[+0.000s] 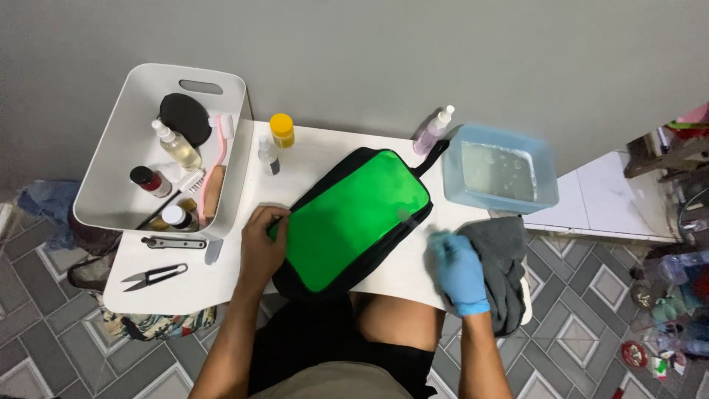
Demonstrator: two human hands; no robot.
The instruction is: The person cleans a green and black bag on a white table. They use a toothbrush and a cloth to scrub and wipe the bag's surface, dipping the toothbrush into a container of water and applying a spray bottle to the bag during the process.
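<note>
A green pouch with black edging (347,218) lies slanted on a small white table (185,284). My bare left hand (262,244) presses on the pouch's left end and holds it down. My right hand (458,270), in a blue glove, hovers near the pouch's right edge beside a grey cloth (506,262); it is blurred and I cannot tell what it holds. The grey cloth hangs over the table's right edge.
A white bin (118,140) at the left holds bottles, brushes and a black pad. A blue tub of water (498,170), a pink spray bottle (432,133), a yellow-capped jar (281,130), snips (155,276) and a folding tool (173,242) sit around. Grey wall behind.
</note>
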